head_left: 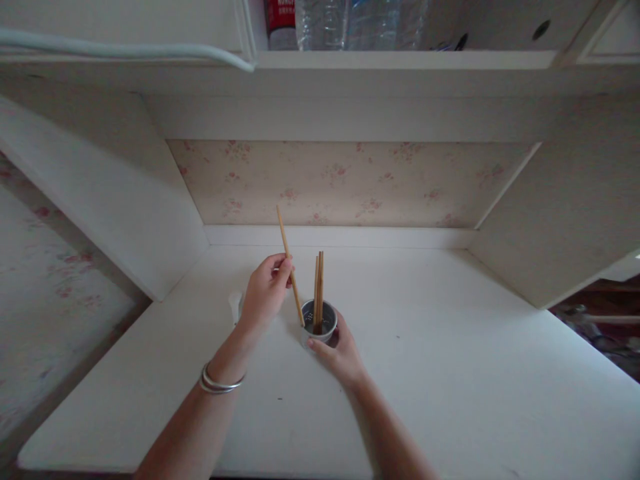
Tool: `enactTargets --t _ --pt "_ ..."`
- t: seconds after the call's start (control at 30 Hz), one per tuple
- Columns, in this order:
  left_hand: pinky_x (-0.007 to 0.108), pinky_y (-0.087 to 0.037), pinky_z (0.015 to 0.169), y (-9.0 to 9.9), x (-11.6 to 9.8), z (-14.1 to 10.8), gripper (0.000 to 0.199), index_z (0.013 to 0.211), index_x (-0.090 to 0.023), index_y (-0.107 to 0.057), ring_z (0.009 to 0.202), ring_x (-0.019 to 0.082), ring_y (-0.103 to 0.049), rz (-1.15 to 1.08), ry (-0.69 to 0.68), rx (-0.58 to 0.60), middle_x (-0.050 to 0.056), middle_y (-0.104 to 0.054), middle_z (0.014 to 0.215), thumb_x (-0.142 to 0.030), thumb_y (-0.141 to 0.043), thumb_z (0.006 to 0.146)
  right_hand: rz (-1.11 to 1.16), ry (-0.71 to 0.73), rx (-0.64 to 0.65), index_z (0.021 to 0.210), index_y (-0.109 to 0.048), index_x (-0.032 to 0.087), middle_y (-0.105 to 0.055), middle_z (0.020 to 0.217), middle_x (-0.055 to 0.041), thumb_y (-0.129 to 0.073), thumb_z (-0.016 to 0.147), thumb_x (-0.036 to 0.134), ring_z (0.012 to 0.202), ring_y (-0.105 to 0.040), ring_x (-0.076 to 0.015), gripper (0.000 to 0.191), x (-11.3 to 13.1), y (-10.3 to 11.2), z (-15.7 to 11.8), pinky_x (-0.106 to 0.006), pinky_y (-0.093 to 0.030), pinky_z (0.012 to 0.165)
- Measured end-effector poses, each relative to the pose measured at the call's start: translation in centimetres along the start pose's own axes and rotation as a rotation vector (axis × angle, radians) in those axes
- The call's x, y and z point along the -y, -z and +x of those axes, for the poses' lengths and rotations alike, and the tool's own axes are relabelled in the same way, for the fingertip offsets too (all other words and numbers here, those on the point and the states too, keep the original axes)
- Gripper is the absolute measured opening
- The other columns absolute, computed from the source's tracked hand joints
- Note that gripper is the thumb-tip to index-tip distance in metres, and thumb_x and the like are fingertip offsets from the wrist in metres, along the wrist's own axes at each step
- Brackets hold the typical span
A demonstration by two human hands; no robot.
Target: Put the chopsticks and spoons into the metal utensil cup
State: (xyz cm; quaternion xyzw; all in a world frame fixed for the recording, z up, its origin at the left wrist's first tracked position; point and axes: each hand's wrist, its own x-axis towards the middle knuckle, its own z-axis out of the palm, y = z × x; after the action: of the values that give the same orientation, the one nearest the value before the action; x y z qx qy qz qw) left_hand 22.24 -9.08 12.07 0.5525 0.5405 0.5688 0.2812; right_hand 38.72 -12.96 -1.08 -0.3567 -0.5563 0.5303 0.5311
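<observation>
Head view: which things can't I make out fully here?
All in the head view:
White spoon: partly hidden by the left hand.
Right hand: some fingers hidden behind the cup.
Upright chopsticks: bottom ends hidden by the cup's near wall.
Clear bottles: upper parts cut off by the top edge.
Red container: top cut off likewise; small lettering blurred.

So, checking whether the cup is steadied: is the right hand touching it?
Touching: the head view shows the right hand around the metal cup, thumb against its near side.
</observation>
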Motion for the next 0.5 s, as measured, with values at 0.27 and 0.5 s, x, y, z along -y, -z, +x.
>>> enactTargets --t 0.27,0.5 --pt "0.027 -0.053 0.068 -2.1 3.0 -1.1 0.034 0.098 -0.017 -0.063 0.073 0.016 -0.067 0.152 -0.012 0.127 0.006 -0.07 0.088 -0.047 -0.052 0.087 -0.044 0.009 -0.001 0.133 -0.045 0.027 -0.06 0.13 -0.0072 -0.08 0.068 0.035 0.121 -0.055 -0.0273 0.074 0.3 0.1 0.1 -0.047 -0.041 0.105" --pt "0.029 -0.052 0.076 -2.9 5.0 -2.9 0.031 0.095 -0.018 -0.067 0.083 0.018 -0.067 0.212 -0.017 0.176 0.006 -0.072 0.092 -0.043 -0.051 0.088 -0.054 0.034 -0.016 0.131 -0.048 0.027 -0.06 0.13 -0.0063 -0.08 0.068 0.035 0.121 -0.054 -0.0266 0.071 0.4 0.1 0.2 -0.046 -0.039 0.107"
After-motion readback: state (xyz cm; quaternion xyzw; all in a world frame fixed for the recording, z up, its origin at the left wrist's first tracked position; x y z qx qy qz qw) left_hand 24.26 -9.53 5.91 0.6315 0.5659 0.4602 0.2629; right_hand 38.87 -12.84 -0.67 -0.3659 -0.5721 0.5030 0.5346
